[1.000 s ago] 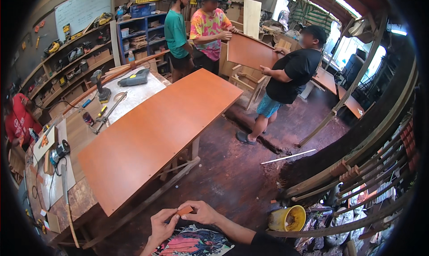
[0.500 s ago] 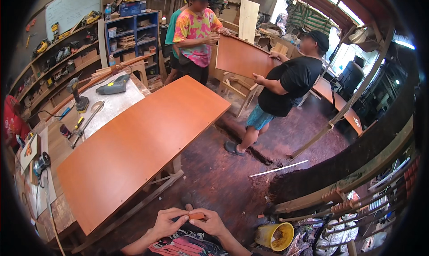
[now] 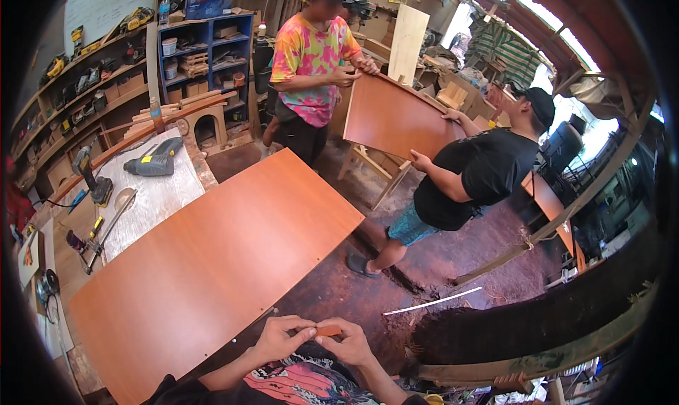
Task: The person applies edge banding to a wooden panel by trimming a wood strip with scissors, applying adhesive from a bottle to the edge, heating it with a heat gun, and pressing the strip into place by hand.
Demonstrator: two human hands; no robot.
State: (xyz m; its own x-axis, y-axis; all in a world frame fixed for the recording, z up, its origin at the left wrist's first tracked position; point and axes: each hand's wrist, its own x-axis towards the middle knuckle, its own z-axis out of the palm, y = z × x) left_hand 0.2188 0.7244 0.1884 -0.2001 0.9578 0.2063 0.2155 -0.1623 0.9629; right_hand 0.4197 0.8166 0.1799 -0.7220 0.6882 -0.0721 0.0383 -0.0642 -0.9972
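Between my two hands, low in front of my body, is a small flat orange-brown piece (image 3: 328,331), its kind not clear. My left hand (image 3: 283,337) pinches its left end with thumb and fingertips. On the other end, my right hand (image 3: 349,345) grips it with thumb below and fingers behind, hiding part of it. Just beyond and left of my hands, a large orange-brown wood panel (image 3: 219,256) lies flat across the workbench. Small dark holes show along its near edge. Neither hand appears to touch the panel.
A heat gun-shaped grey power tool (image 3: 154,157), a cordless drill (image 3: 92,175) and a bar clamp (image 3: 109,228) lie on the bench. Across the panel, two people hold another orange-brown panel (image 3: 396,111). A white strip (image 3: 433,301) lies on the floor.
My view has shifted, so the near panel appears lower and left. Both hands keep hold of the small piece. The yellow bucket has almost left the picture at the bottom.
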